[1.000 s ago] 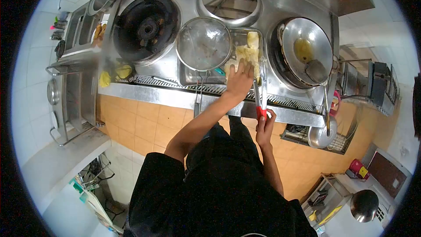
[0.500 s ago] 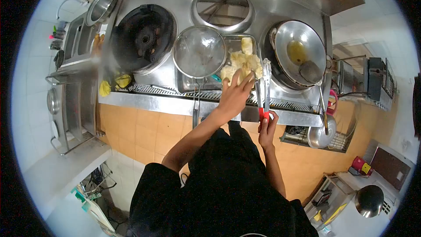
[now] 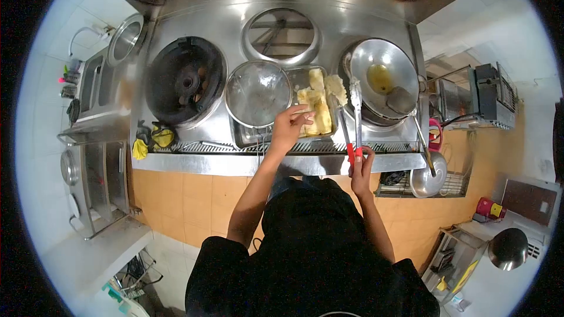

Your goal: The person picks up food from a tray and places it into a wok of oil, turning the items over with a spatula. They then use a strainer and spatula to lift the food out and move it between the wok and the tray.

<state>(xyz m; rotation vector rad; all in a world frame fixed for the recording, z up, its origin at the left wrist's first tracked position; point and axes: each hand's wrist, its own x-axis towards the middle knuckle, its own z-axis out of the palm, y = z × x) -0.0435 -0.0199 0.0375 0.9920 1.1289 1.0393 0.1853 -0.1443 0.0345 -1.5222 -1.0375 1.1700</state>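
Several pale yellow food pieces (image 3: 320, 118) lie in a metal tray (image 3: 242, 136) on the steel counter. My left hand (image 3: 288, 128) is over the tray's middle, beside the pieces, its fingers curled; whether a small bit is in them cannot be made out. In my right hand (image 3: 360, 170) are the red handles of metal tongs (image 3: 358, 105), whose arms are apart and point away from me. A lighter, crumbly piece (image 3: 336, 90) is at the left tong arm's tip, by the tray's right edge. A round wire strainer (image 3: 258, 94) rests over the tray's left part.
To the right, a wok (image 3: 385, 61) holds yellowish liquid and a ladle (image 3: 402, 100). A black burner (image 3: 186, 82) is at the left, and a round ring opening (image 3: 281, 35) lies behind the strainer. Yellow-and-black cloths (image 3: 162, 135) sit at the front left corner.
My left hand has moved left, off the pieces. The crumbly piece is now apart from the others, at the right by the tongs. The camera view has shifted.
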